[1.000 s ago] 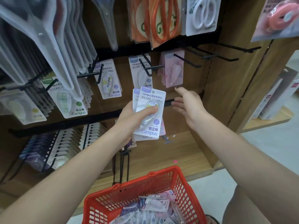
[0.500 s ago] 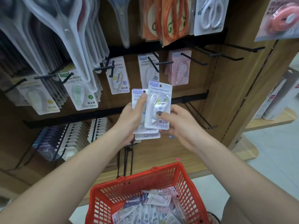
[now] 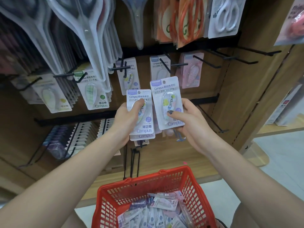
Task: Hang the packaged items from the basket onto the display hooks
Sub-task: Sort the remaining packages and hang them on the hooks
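Wooden display panel (image 3: 230, 99) carries black hooks (image 3: 212, 119) above red basket (image 3: 189, 183).

One white Campus pack (image 3: 167, 102) upright beside a small upright stack (image 3: 139, 112); more packs (image 3: 154, 214) lie jumbled in the red basket (image 3: 194, 186) below black hooks (image 3: 212, 119).

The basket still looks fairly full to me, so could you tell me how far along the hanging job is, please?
Done: a few packs already hang on the hooks. In hand: the right hand holds one pack, separate from the small stack gripped by the left hand; neither is on a hook yet. Left: the red basket holds many more packs.
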`<state>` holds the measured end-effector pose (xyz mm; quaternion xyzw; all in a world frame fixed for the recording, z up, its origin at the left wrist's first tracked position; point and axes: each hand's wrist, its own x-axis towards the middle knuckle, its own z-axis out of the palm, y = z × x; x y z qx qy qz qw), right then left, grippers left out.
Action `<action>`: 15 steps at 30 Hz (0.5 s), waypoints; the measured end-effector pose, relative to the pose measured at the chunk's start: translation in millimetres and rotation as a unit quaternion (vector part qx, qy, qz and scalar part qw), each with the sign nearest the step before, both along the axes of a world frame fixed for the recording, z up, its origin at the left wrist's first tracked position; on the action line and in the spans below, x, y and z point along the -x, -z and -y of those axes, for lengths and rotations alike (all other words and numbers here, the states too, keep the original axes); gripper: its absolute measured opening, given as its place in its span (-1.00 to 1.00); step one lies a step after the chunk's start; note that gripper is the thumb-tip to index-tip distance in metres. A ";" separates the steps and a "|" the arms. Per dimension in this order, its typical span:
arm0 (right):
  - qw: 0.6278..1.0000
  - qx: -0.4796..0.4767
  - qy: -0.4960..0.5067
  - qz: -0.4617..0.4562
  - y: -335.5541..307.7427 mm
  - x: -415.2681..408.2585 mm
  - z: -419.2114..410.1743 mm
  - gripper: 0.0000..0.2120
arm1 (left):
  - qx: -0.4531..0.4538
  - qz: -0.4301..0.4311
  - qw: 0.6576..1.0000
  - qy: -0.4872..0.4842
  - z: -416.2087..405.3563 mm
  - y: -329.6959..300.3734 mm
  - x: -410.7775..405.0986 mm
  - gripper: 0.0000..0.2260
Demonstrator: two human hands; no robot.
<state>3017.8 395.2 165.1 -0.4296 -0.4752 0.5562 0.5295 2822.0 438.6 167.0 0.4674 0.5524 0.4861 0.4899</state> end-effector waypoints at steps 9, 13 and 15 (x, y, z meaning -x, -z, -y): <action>0.998 -0.036 -0.049 0.013 -10.7 72.4 -11.8 -0.68 | -0.032 -0.058 0.996 -0.052 14.5 -2.4 54.0 -0.62; 0.999 -0.032 -0.032 0.010 -14.2 90.2 -13.4 -0.69 | -0.037 -0.051 0.995 -0.077 18.6 -3.9 67.8 -0.72; 1.000 -0.020 -0.008 0.010 -12.0 95.0 -14.6 -0.73 | -0.031 -0.042 0.995 -0.080 19.1 -1.9 73.0 -0.74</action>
